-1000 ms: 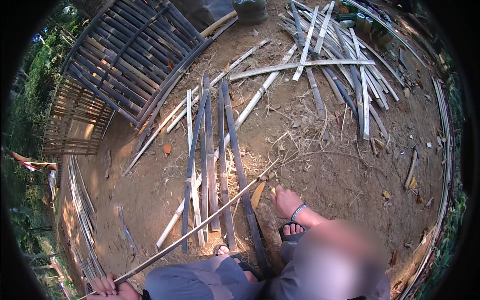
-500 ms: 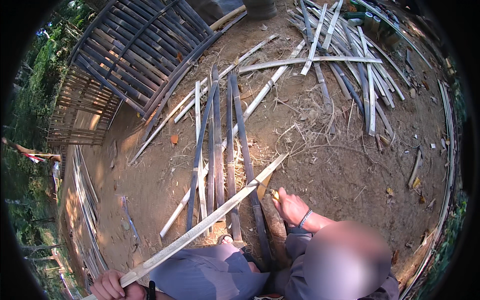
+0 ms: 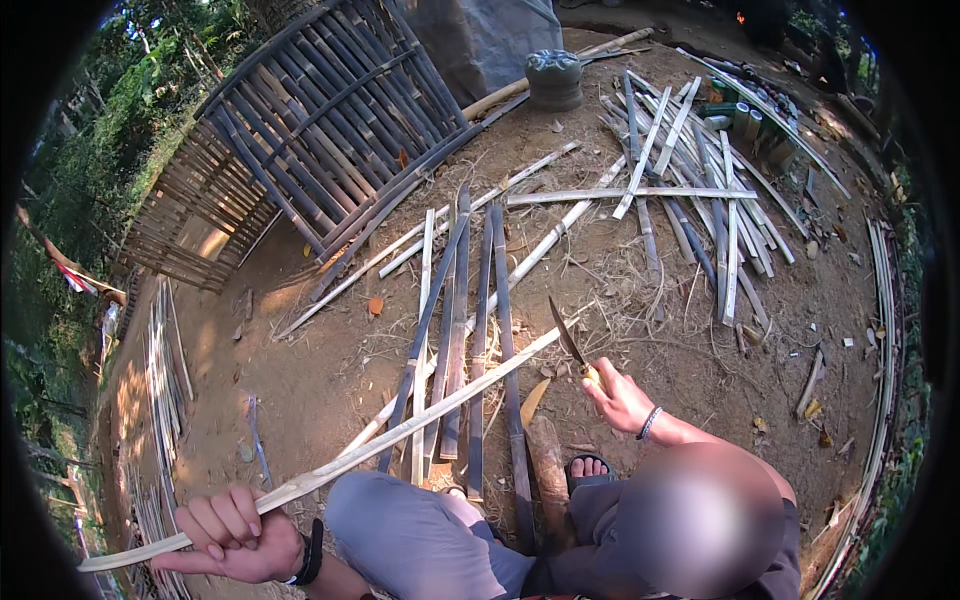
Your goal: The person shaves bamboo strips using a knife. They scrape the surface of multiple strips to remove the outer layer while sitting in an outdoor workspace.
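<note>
A long pale bamboo strip (image 3: 400,432) runs slantwise over my knees, from the lower left to the middle. My left hand (image 3: 240,540) is closed around it close to its lower-left end. In my right hand (image 3: 622,397) is a knife (image 3: 568,335), gripped by its yellowish handle. The dark blade points up and away, just beyond the strip's far end and apart from it. Several dark bamboo slats (image 3: 452,330) lie lengthwise on the ground under the strip. Beside my right foot is a thick brown round piece of wood (image 3: 548,465).
A heap of split bamboo strips (image 3: 722,190) covers the ground at the far right. A dark bamboo slat frame (image 3: 340,120) stands at the far left, near a grey round container (image 3: 553,80). More thin strips (image 3: 165,370) lie along the left. Shavings and dry leaves are scattered about.
My right hand has lifted the knife off the strip, up and to the right. My left hand has come further into view with the strip, which now looks more bowed. The view has tilted up.
</note>
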Action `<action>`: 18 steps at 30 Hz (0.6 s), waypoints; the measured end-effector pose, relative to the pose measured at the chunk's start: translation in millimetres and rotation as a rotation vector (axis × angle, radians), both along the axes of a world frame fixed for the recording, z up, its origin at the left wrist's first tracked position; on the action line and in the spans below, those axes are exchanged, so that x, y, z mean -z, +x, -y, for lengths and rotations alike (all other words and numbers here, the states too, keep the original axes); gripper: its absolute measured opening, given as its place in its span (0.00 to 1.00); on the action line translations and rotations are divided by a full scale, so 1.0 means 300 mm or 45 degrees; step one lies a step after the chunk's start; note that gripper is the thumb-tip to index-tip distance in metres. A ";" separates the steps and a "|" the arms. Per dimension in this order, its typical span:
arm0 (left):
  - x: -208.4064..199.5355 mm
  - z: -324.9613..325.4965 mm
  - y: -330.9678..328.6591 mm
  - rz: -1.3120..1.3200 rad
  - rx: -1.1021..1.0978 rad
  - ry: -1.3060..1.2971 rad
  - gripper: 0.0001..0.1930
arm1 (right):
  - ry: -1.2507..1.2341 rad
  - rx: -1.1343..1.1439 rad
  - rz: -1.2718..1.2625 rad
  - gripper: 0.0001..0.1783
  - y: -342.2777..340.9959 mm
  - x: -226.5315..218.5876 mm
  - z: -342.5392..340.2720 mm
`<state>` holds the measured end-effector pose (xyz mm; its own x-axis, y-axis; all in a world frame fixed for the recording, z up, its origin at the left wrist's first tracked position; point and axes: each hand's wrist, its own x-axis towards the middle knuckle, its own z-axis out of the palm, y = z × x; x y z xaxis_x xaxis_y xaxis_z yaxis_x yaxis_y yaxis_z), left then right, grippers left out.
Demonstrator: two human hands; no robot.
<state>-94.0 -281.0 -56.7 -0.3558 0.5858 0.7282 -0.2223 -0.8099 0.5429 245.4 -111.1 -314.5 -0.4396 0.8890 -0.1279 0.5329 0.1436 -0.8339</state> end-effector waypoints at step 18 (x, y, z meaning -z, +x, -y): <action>0.226 -0.258 0.008 -0.190 0.265 -0.105 0.30 | 0.265 -0.241 0.610 0.12 -0.222 -0.228 0.064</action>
<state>-91.5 -203.5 -124.5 -0.1141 0.6947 0.7102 -0.2920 -0.7067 0.6444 178.6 -130.2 -246.1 -0.5301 0.8280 -0.1830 0.7944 0.4094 -0.4486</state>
